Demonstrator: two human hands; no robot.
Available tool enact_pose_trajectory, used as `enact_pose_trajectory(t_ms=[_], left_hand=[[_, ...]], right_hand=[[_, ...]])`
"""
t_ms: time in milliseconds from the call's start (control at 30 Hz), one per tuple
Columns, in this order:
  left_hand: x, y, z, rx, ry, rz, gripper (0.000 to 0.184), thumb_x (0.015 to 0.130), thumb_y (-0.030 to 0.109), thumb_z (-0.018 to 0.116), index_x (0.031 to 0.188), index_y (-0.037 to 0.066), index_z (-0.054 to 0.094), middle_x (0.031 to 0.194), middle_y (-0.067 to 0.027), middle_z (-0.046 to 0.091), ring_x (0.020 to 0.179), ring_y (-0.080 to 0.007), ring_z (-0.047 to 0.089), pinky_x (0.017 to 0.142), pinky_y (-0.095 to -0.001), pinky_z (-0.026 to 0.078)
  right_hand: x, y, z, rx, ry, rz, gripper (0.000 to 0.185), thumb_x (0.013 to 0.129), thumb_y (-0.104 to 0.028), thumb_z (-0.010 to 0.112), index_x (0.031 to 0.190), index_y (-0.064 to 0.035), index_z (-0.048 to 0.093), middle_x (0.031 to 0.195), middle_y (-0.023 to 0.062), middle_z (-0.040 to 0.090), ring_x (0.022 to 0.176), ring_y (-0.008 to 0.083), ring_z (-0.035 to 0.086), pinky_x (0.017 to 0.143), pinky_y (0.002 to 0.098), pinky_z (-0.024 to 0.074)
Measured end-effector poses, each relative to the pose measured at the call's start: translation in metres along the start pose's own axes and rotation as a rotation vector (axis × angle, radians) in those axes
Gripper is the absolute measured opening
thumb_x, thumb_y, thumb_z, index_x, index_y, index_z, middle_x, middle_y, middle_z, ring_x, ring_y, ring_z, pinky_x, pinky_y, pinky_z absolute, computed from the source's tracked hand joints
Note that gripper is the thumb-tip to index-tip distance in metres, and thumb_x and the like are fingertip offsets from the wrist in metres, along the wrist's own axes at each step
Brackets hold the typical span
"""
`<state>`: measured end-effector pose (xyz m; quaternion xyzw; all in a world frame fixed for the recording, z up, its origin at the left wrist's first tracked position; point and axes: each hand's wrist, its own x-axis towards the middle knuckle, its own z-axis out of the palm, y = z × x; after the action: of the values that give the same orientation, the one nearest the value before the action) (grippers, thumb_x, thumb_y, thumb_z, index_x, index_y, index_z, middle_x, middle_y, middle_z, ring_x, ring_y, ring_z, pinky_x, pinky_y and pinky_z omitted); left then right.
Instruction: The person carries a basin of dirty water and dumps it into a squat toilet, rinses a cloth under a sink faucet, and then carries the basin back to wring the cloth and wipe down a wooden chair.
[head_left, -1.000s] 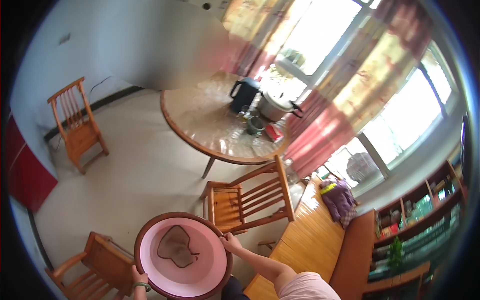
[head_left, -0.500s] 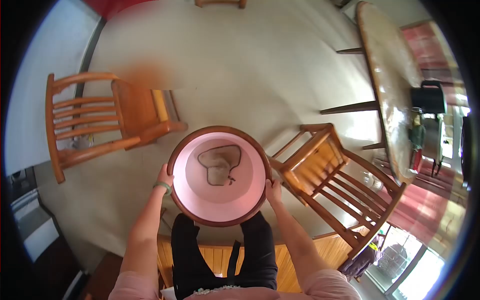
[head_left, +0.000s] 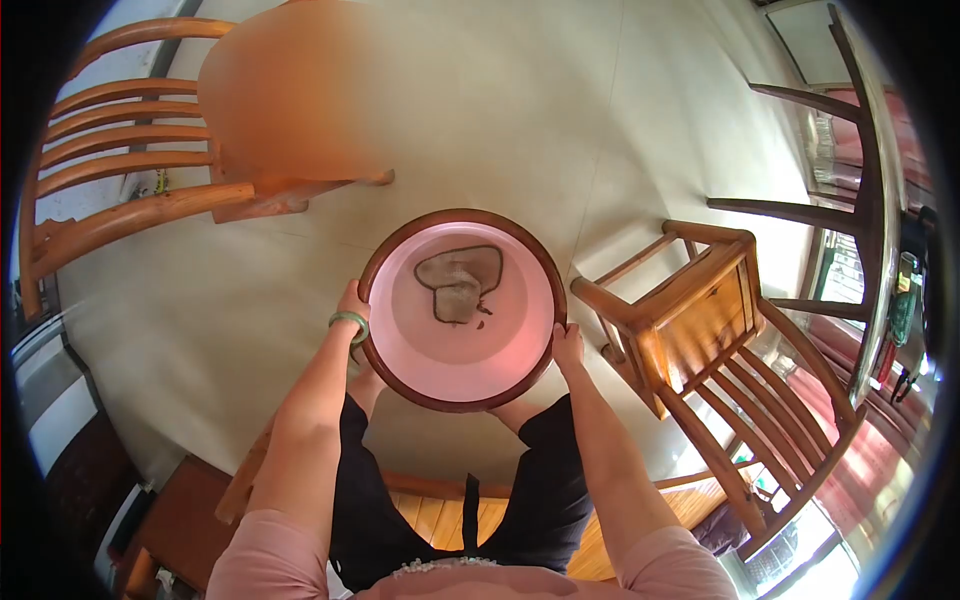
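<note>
A round basin (head_left: pixel 462 385) with a pink inside and a brown rim is held level in front of my legs. My left hand (head_left: pixel 352 300), with a green bangle at the wrist, grips its left rim. On the opposite side, my right hand (head_left: pixel 568 347) is closed around the right rim. At the bottom of the basin lies a greyish, cloth-like piece with a dark edge (head_left: pixel 460 285); I cannot make out exactly what it is. A small dark bit rests beside it. The undersides of both hands' grips are hidden by the rim.
A wooden chair (head_left: pixel 135 200) stands at upper left, partly behind a blurred patch. Another wooden chair (head_left: pixel 700 310) is close on the right. Beyond it is a table (head_left: pixel 870 200) with dark legs. Behind my legs shows a slatted wooden seat (head_left: pixel 430 515).
The basin, still in both hands, sits slightly higher and further right in view. My legs are wider apart, with bare skin now showing below the trousers. Both chairs have shifted outward in view.
</note>
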<state>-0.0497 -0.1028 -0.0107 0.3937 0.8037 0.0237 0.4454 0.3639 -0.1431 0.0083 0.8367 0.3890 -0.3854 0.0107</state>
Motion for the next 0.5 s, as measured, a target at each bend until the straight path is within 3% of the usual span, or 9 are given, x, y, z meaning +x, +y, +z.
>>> enact_pose_trajectory(t_ms=[67,133,233,300,367,400,467,500], left_hand=[[0.007,-0.001,0.006,0.033,0.015,0.026,0.025,0.072,-0.001,0.047,0.096,0.006,0.045,0.084,-0.0194,0.057,0.086,-0.0363,0.055,0.073,-0.0415,0.042],[0.010,-0.004,0.014,0.074,0.021,-0.023,0.037,0.068,-0.004,0.052,0.103,0.005,0.045,0.090,-0.0177,0.057,0.084,-0.0329,0.055,0.076,-0.0374,0.043],[0.005,0.008,0.007,0.134,0.011,-0.039,0.036,0.069,-0.001,0.052,0.104,0.005,0.045,0.096,-0.0194,0.057,0.093,-0.0355,0.054,0.081,-0.0395,0.042],[-0.004,0.021,0.004,0.180,-0.011,-0.057,0.036,0.070,0.001,0.052,0.105,0.004,0.045,0.099,-0.0205,0.056,0.096,-0.0359,0.053,0.083,-0.0403,0.041],[-0.012,0.023,0.008,0.218,0.268,0.045,0.038,0.075,0.002,0.047,0.113,0.001,0.042,0.106,-0.0232,0.054,0.100,-0.0365,0.052,0.085,-0.0413,0.043],[-0.020,0.025,0.009,0.199,0.294,0.060,0.038,0.075,0.002,0.047,0.113,0.001,0.042,0.106,-0.0232,0.054,0.100,-0.0365,0.052,0.085,-0.0413,0.043],[-0.047,0.037,0.006,0.079,0.281,0.336,0.031,0.078,0.005,0.044,0.108,0.000,0.049,0.103,-0.0235,0.056,0.098,-0.0348,0.054,0.084,-0.0417,0.043],[-0.096,0.071,-0.012,0.191,0.089,0.321,0.035,0.076,0.011,0.045,0.109,-0.002,0.049,0.108,-0.0231,0.054,0.101,-0.0345,0.053,0.085,-0.0404,0.042]], right_hand=[[0.007,0.002,0.002,-0.003,0.002,-0.017,0.042,0.083,-0.035,0.043,0.098,0.0041,0.046,0.095,0.0283,0.055,0.092,0.0431,0.052,0.081,0.0470,0.0387],[0.015,0.001,0.001,0.000,0.008,-0.041,0.042,0.084,-0.034,0.043,0.099,0.0045,0.046,0.096,0.0288,0.055,0.093,0.0434,0.051,0.083,0.0469,0.0386],[0.025,-0.002,0.000,-0.047,-0.048,-0.039,0.040,0.082,-0.031,0.045,0.100,0.0050,0.046,0.100,0.0294,0.054,0.095,0.0431,0.051,0.085,0.0457,0.0390],[0.032,-0.006,-0.006,-0.161,-0.175,0.050,0.038,0.079,-0.025,0.046,0.102,0.0056,0.046,0.102,0.0292,0.054,0.098,0.0405,0.052,0.086,0.0444,0.0398],[0.011,-0.027,-0.020,-0.234,-0.118,-0.049,0.039,0.079,-0.023,0.045,0.107,0.0044,0.044,0.105,0.0275,0.053,0.099,0.0398,0.052,0.087,0.0435,0.0401],[-0.004,-0.036,-0.028,-0.315,-0.089,-0.121,0.040,0.079,-0.020,0.045,0.111,0.0032,0.042,0.108,0.0257,0.053,0.101,0.0392,0.051,0.088,0.0426,0.0405],[-0.030,-0.050,-0.040,-0.251,-0.009,-0.249,0.039,0.078,-0.018,0.045,0.114,-0.0041,0.045,0.110,0.0223,0.053,0.100,0.0373,0.053,0.087,0.0422,0.0410],[-0.043,-0.052,-0.043,-0.193,0.041,-0.356,0.039,0.077,-0.018,0.045,0.115,-0.0068,0.047,0.110,0.0212,0.054,0.099,0.0368,0.053,0.086,0.0419,0.0413]])
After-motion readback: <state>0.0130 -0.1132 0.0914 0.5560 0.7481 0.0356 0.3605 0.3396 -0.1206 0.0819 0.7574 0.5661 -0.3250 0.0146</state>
